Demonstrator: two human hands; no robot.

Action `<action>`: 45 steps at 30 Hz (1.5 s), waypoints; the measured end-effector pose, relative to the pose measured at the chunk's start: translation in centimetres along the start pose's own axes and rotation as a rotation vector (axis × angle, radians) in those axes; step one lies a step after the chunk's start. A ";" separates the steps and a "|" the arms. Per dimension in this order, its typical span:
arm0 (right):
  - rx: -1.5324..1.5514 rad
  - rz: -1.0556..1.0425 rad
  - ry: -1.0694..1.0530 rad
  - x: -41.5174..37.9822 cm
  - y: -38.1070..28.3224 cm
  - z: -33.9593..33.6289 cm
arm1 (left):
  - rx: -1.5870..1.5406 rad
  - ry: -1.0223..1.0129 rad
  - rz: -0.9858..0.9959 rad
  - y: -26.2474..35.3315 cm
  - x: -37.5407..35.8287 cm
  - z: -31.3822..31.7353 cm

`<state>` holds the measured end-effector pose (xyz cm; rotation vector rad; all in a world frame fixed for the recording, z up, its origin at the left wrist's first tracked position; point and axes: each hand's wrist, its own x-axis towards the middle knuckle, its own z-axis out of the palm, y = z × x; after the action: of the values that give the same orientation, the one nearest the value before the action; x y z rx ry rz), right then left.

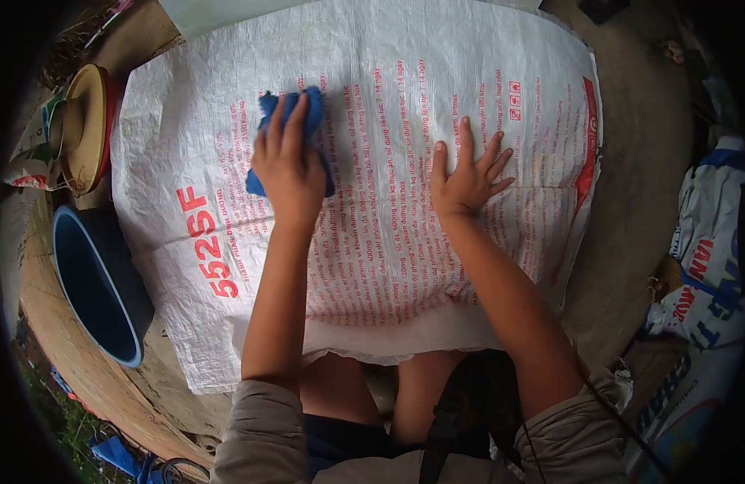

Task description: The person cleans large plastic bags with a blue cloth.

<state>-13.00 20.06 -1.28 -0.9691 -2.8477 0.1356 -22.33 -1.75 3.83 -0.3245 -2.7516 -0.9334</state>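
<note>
A large white woven plastic sack (372, 173) with red printed text lies spread out in front of me, its near edge over my thighs. My left hand (288, 165) presses a crumpled blue cloth (310, 109) against the sack's left part, its fingers over the cloth, which shows beyond the fingertips and at both sides of the palm. To the right, my right hand (469, 177) rests on the sack with the fingers spread, holding nothing. Some creases run across the sack's surface.
At the left stand a dark blue plastic basin (98, 286) and a straw-coloured hat (84, 125). More printed sacks (703, 266) lie on the ground at the right. A bicycle wheel (183, 469) shows at the lower left.
</note>
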 end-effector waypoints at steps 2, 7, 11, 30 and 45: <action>-0.003 -0.002 0.008 0.0 0.0 -0.2 | -0.008 -0.305 0.233 4.9 -2.1 5.4; -0.001 0.024 -0.016 0.1 -0.2 -0.3 | -0.053 -0.311 0.379 7.0 -0.9 8.2; 0.012 0.012 -0.009 0.0 -0.2 -0.2 | 0.018 -0.290 0.326 5.1 -0.8 6.5; 0.013 0.007 -0.005 0.0 0.0 0.0 | -0.004 -0.084 0.112 2.1 1.3 1.0; 0.001 -0.003 0.011 -0.1 0.3 0.5 | 0.381 -0.131 -0.026 -4.7 -3.3 -0.6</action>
<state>-12.86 20.22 -1.78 -0.9617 -2.8387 0.1312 -20.43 -6.16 0.71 -0.2905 -2.9769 -0.3872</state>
